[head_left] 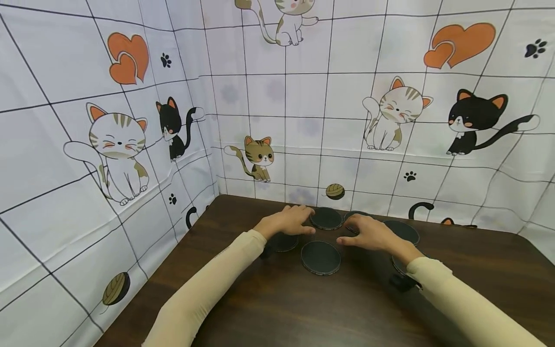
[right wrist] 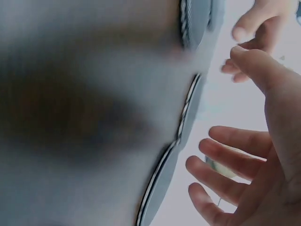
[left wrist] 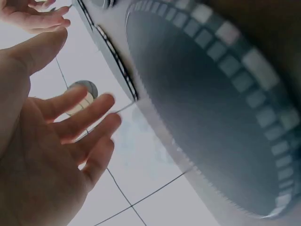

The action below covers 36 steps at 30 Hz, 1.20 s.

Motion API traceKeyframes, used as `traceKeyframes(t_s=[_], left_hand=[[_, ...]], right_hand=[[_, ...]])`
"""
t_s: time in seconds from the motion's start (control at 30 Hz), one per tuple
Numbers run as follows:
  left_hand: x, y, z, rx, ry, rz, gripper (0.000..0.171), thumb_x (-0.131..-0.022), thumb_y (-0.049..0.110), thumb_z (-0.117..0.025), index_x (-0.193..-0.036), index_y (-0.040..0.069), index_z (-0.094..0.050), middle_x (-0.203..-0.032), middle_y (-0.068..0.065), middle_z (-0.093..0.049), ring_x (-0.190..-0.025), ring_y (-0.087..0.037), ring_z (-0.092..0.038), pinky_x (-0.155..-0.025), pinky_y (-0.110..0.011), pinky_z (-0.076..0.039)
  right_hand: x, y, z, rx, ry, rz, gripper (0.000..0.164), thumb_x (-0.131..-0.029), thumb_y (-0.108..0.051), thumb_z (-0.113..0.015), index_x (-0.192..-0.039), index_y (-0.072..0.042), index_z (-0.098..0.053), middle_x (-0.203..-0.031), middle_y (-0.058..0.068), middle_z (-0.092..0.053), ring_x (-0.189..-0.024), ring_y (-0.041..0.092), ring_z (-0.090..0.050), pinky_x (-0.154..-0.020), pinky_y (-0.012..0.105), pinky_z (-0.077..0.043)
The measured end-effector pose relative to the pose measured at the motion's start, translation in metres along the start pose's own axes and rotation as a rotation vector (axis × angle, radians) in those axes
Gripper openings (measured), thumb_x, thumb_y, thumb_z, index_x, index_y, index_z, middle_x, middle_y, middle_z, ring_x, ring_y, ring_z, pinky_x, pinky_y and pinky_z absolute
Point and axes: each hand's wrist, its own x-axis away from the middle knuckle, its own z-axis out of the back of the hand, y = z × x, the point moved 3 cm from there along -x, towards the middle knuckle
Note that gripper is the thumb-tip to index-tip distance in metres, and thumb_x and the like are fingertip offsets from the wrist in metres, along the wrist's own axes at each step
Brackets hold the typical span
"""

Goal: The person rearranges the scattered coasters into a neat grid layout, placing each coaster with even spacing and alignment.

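Fingers loosely spread, the left hand (head_left: pixel 288 222) and right hand (head_left: pixel 369 233) flank a far dark disc (head_left: pixel 326 218) on the worktop (head_left: pixel 303 313); a near dark disc (head_left: pixel 321 259) lies on their near side.

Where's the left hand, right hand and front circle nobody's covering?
Left hand (head_left: pixel 288 221), head view: back of hand.
Right hand (head_left: pixel 370 233), head view: back of hand.
Front circle (head_left: pixel 321 257), head view: middle of top.

We'd call the discs (head_left: pixel 321 258) smooth and pretty matt, plastic or coated metal, can't tell, with bumpy rims (left wrist: pixel 259 69). Table (head_left: pixel 269 308) looks like smooth wood with a slight sheen. Backdrop (head_left: pixel 303 99)'s rumpled, cloth or thin plastic. Sleeves (head_left: pixel 221 274) look like matt cloth to us.
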Motion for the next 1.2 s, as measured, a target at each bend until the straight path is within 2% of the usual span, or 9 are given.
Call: traceKeyframes(t_s=[0.1,0.2,0.37,0.5,0.63,0.83,1.03,1.2], left_hand=[[-0.014,-0.004,0.007,-0.024,0.012,0.046,0.078,-0.100,0.054,-0.059,-0.159,0.010,-0.033,-0.158,-0.011,-0.036,-0.145,-0.029,-0.033,-0.115,-0.056,-0.024],[-0.028,-0.006,0.015,-0.064,-0.007,0.073,0.082,-0.099,0.054,-0.061,-0.161,0.010,-0.029,-0.163,-0.013,-0.029,-0.149,-0.032,-0.024,-0.116,-0.057,-0.020],[-0.050,-0.010,0.023,-0.114,-0.031,0.090,0.090,-0.094,0.062,-0.064,-0.161,0.013,-0.031,-0.162,-0.010,-0.032,-0.147,-0.030,-0.029,-0.116,-0.053,-0.022],[-0.062,-0.009,0.020,-0.123,-0.060,0.094,0.100,-0.085,0.072,-0.067,-0.160,0.015,-0.033,-0.159,-0.008,-0.036,-0.143,-0.030,-0.035,-0.115,-0.049,-0.023],[-0.068,-0.007,0.015,-0.144,-0.072,0.088,0.105,-0.081,0.076,-0.068,-0.159,0.012,-0.036,-0.154,-0.009,-0.041,-0.140,-0.030,-0.039,-0.115,-0.048,-0.027],[-0.072,-0.010,0.010,-0.138,-0.082,0.103,0.097,-0.079,0.076,-0.070,-0.145,0.007,-0.053,-0.152,-0.010,-0.044,-0.138,-0.027,-0.041,-0.114,-0.048,-0.029],[-0.077,-0.016,0.005,-0.109,-0.104,0.108,0.096,-0.079,0.075,-0.071,-0.145,0.008,-0.053,-0.156,-0.010,-0.038,-0.141,-0.028,-0.036,-0.114,-0.048,-0.029],[-0.078,-0.022,-0.002,-0.063,-0.109,0.103,0.092,-0.080,0.072,-0.072,-0.145,0.009,-0.054,-0.156,-0.010,-0.037,-0.141,-0.029,-0.035,-0.113,-0.048,-0.030]], right_hand=[[-0.007,0.012,0.002,0.042,-0.002,-0.041,0.081,-0.088,-0.067,-0.068,-0.132,0.001,-0.065,-0.136,0.023,-0.056,-0.120,0.043,-0.057,-0.089,0.060,-0.049],[-0.014,0.020,0.000,0.058,-0.010,-0.065,0.083,-0.087,-0.067,-0.069,-0.132,0.002,-0.064,-0.136,0.026,-0.055,-0.117,0.046,-0.057,-0.087,0.063,-0.049],[-0.029,0.029,-0.015,0.076,0.017,-0.063,0.083,-0.086,-0.066,-0.071,-0.133,0.003,-0.063,-0.136,0.028,-0.053,-0.119,0.048,-0.055,-0.092,0.068,-0.044],[-0.041,0.032,-0.028,0.104,0.027,-0.075,0.090,-0.085,-0.069,-0.069,-0.140,0.001,-0.059,-0.141,0.028,-0.049,-0.126,0.049,-0.048,-0.096,0.072,-0.036],[-0.051,0.031,-0.030,0.112,0.009,-0.124,0.095,-0.083,-0.071,-0.069,-0.143,0.002,-0.056,-0.145,0.029,-0.045,-0.130,0.052,-0.042,-0.099,0.074,-0.031],[-0.060,0.034,-0.027,0.110,-0.053,-0.187,0.100,-0.082,-0.075,-0.067,-0.144,0.003,-0.054,-0.150,0.031,-0.039,-0.134,0.054,-0.036,-0.102,0.074,-0.027],[-0.059,0.037,-0.022,0.092,-0.082,-0.181,0.095,-0.084,-0.071,-0.068,-0.145,0.001,-0.054,-0.149,0.030,-0.041,-0.133,0.053,-0.039,-0.101,0.074,-0.028],[-0.063,0.036,-0.023,0.083,-0.098,-0.167,0.091,-0.085,-0.068,-0.071,-0.142,0.002,-0.057,-0.147,0.027,-0.045,-0.131,0.047,-0.044,-0.100,0.071,-0.030]])
